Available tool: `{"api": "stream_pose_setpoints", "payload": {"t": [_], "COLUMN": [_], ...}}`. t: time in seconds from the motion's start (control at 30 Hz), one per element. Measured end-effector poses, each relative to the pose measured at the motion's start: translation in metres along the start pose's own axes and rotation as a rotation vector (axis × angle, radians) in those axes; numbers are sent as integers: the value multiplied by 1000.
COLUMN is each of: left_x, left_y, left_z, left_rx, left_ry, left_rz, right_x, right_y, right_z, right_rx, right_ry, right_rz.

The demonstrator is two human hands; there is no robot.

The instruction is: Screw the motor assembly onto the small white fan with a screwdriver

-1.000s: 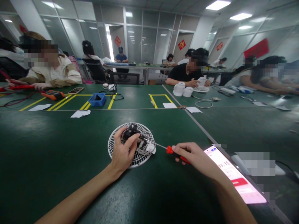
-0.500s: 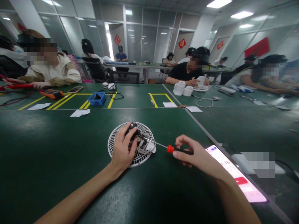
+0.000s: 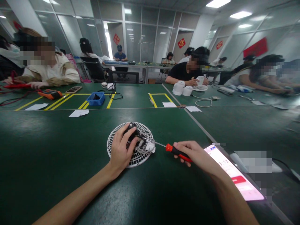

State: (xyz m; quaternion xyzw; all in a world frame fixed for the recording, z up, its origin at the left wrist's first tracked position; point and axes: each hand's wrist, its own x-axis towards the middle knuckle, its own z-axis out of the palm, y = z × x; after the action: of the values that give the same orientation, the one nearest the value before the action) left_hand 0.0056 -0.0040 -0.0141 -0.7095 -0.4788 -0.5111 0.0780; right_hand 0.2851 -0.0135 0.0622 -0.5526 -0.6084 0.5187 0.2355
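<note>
On the green table lies a round white fan grille point(image 3: 143, 160) with a black motor-like part point(image 3: 132, 126), grey cable and a white piece point(image 3: 150, 146) on it. My left hand point(image 3: 120, 148) is curled over the black part, holding it against the grille. A screwdriver point(image 3: 169, 147) with a red and black handle is gripped in my right hand point(image 3: 191, 150). Its metal shaft points left over the grille, with the tip at the black part. Exactly where the tip sits is too small to tell.
A lit phone point(image 3: 236, 175) lies beside my right forearm. Further off are a blue bin point(image 3: 95, 99), paper slips point(image 3: 78, 113), an orange and black meter point(image 3: 50, 94) and white cups point(image 3: 178, 88). Several people sit around the tables, one person point(image 3: 181, 75) across from me.
My right hand has shifted its fingers on the screwdriver handle, now closing more firmly round it, and red handle parts show. My left hand stays on the black part.
</note>
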Motion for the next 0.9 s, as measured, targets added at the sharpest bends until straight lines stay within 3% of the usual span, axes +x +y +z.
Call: {"api": "stream_pose_setpoints", "payload": {"t": [0.17,0.5,0.67,0.9], "left_x": [3,4,5,7], "left_y": [1,1,1,-2], "left_z": [-1,-1,-1,-4], "left_rx": [-7,2,6,25], "left_ry": [15,31,35,25], "left_rz": [8,13,24,71], "right_x": [-4,3,-4,-4], "right_y": [-2,3,-3,-4], "right_z": [-3,-4,-3,-8], "right_rx": [32,16,-45,-57], "right_ry": [33,-19,15,-35], "right_rz": [-60,6,-29,-44]}}
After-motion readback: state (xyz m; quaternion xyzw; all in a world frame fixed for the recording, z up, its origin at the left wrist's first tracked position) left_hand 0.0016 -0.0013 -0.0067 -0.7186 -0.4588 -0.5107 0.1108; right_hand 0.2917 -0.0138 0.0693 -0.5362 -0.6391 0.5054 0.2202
